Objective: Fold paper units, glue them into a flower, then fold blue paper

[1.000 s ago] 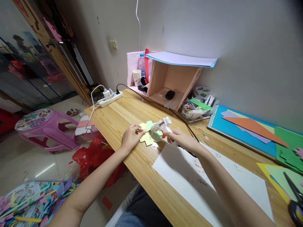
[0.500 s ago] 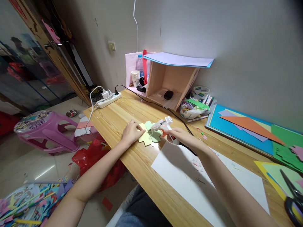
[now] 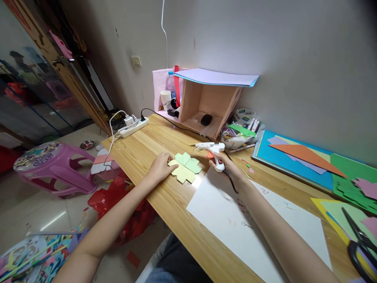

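A flower-like paper shape (image 3: 185, 168), yellow at the front and pale green at the back, lies on the wooden table. Its left edge is pinched between the thumb and fingers of my left hand (image 3: 160, 168). My right hand (image 3: 228, 167) is wrapped round the handle of a white glue gun (image 3: 213, 147) with an orange trigger. The gun's nozzle points left, above and behind the green part, apart from the paper. A black cord hangs from its handle.
White paper (image 3: 253, 220) covers the table's front right. Behind stand an open box (image 3: 203, 104), a container of pens (image 3: 240, 131) and a power strip (image 3: 134, 128). Coloured sheets (image 3: 294, 157) and black scissors (image 3: 357, 239) lie right. A pink stool (image 3: 55, 169) is on the floor.
My right hand has lifted the glue gun away from the paper shape, and its nozzle now points level to the left. My left hand still holds the shape's edge. The view has shifted slightly.
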The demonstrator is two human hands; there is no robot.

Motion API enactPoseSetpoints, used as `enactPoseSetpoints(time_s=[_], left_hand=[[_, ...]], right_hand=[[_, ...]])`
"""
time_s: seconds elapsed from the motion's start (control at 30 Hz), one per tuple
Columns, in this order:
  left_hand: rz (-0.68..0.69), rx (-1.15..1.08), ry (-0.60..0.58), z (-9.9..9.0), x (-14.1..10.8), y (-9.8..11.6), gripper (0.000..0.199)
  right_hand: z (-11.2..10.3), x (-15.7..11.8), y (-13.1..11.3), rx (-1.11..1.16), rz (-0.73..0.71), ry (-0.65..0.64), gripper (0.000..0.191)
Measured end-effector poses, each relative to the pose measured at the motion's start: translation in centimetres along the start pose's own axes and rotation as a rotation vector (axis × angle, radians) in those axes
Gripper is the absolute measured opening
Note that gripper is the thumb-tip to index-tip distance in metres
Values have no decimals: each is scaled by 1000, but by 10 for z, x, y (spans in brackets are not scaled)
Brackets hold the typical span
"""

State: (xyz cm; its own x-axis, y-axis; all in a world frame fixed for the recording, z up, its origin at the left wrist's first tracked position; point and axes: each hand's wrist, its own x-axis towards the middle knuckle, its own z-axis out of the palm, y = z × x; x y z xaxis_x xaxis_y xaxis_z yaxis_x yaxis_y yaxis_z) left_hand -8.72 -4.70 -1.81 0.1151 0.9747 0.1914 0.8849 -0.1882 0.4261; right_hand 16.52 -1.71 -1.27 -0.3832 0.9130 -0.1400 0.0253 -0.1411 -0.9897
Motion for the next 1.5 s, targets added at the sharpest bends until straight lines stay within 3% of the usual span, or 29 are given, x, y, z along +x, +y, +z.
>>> enactPoseSetpoints(time_s=[0.2, 0.37, 0.5, 0.73, 0.93, 1.17, 1.5], left_hand=[[-67, 319, -33, -5, -24, 25, 26], [50, 279, 7, -8, -19, 30, 20], [162, 185, -71, -4, -13, 27, 15], [167, 317, -131, -1, -13, 33, 22], [231, 376, -118, 1, -13, 35, 28], [90, 150, 81, 13, -17, 25, 28], [-3, -42, 83, 14, -16, 23, 26]], right_hand=[[5, -4, 7, 155, -26, 41, 36], [8, -7, 9, 112, -65, 63, 37], [7, -7, 7, 34, -72, 45, 37], [6, -12, -14, -202, -87, 96, 42], [-1, -26, -40, -423, -8, 21, 42], [5, -41, -54, -524, 92, -93, 44], [22, -30, -31, -481, 86, -112, 36]])
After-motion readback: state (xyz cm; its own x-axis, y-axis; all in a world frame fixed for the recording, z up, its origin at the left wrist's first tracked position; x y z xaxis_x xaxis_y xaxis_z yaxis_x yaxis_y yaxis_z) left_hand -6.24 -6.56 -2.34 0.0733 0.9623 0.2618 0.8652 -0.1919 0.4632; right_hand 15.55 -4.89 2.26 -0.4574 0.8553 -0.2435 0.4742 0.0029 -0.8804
